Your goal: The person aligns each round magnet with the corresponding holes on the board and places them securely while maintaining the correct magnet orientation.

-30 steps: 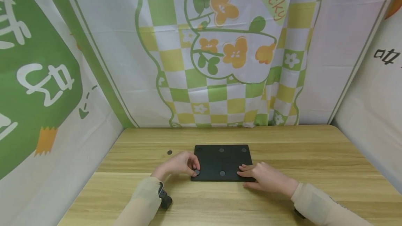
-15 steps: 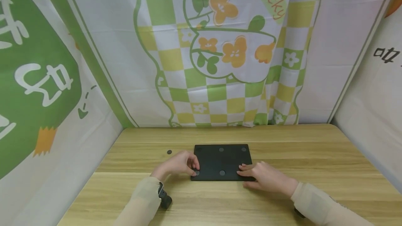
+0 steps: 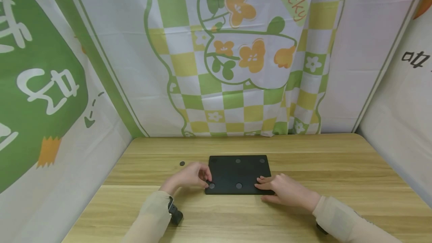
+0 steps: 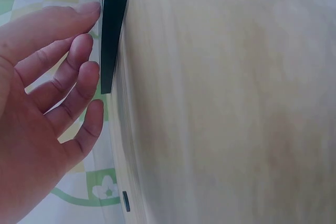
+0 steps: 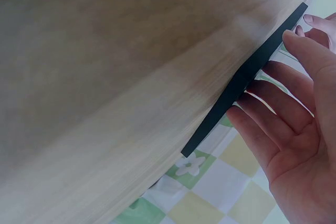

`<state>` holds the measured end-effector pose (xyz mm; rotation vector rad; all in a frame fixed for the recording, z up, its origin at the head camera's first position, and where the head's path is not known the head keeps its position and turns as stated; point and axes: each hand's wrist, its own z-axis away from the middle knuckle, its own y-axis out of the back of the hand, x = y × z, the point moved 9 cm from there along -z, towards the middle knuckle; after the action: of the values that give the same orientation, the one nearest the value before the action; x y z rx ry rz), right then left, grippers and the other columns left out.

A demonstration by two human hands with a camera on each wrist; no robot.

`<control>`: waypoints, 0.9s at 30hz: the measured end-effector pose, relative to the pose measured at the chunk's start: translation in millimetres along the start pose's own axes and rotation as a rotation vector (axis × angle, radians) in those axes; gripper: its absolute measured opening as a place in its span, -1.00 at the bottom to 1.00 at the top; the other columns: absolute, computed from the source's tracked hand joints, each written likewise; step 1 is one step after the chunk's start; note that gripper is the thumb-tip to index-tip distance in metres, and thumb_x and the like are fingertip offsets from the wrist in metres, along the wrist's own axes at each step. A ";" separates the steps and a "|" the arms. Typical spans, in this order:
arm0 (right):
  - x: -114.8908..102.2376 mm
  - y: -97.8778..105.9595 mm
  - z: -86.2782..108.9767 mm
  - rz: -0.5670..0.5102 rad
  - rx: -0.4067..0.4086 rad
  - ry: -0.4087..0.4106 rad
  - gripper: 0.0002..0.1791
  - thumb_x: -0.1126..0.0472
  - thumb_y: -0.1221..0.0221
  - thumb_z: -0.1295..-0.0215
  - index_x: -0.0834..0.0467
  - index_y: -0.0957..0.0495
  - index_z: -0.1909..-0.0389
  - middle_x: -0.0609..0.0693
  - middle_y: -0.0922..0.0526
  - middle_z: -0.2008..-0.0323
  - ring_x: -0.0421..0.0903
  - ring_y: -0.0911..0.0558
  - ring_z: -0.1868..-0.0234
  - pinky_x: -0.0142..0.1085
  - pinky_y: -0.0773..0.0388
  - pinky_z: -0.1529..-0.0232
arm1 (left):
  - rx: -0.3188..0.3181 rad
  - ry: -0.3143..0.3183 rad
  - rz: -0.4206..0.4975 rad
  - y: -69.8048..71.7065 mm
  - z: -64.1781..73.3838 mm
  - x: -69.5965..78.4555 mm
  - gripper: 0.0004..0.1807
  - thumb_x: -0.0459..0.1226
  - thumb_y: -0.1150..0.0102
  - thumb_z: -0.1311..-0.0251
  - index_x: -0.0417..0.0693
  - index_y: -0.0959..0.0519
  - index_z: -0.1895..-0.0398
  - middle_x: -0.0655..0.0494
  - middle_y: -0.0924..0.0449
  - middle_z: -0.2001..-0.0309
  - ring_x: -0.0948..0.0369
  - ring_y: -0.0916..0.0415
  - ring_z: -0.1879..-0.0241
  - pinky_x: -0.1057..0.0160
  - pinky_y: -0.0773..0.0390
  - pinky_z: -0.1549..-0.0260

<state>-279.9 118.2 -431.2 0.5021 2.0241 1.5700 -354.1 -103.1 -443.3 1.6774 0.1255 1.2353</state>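
Observation:
A black rectangular board (image 3: 233, 173) lies flat on the wooden table, with several small dark grey round discs along its long edges. My left hand (image 3: 193, 175) is at the board's front left corner, thumb tip right beside the corner disc (image 3: 212, 185). In the left wrist view its fingers bend loosely with nothing between them, close to the board's edge (image 4: 113, 35). My right hand (image 3: 287, 190) rests its fingertips on the front right corner, covering it. The right wrist view shows those fingers spread along the board's side (image 5: 244, 80).
One loose dark disc (image 3: 182, 163) lies on the wooden table (image 3: 236, 220) left of the board. A printed green and white cloth (image 3: 222, 102) hangs behind the table, with more cloth at both sides. Each wrist carries a strapped device, such as the left wrist camera (image 3: 176, 215).
My left hand has drawn slightly left, off the corner disc, which now shows fully on the board. My right hand and the board have stayed put.

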 end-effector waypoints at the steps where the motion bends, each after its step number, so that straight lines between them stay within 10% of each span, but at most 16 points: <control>1: 0.0 0.0 0.1 -0.001 0.000 0.000 -0.55 0.00 -0.23 -0.24 0.17 -0.60 -0.07 0.12 -0.59 -0.08 -0.01 -0.60 -0.10 -0.15 -0.63 0.05 | 0.004 0.000 0.002 0.9 0.6 -0.2 -0.82 -0.44 -0.41 0.11 -0.09 -0.61 0.43 0.11 -0.58 0.38 0.26 -0.51 0.40 0.33 -0.54 0.37; 27: -0.3 0.4 0.1 -0.002 -0.001 0.001 -0.55 0.00 -0.23 -0.24 0.17 -0.60 -0.07 0.13 -0.59 -0.08 0.00 -0.60 -0.09 -0.14 -0.63 0.05 | 0.190 0.000 -0.061 28.5 12.1 -12.8 -0.87 -0.41 -0.33 0.03 -0.10 -0.61 0.39 0.08 -0.57 0.42 0.23 -0.47 0.45 0.37 -0.46 0.45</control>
<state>-279.6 118.2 -430.7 0.4989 2.0244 1.5702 -363.5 -132.4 -429.9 1.8222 0.2999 1.2079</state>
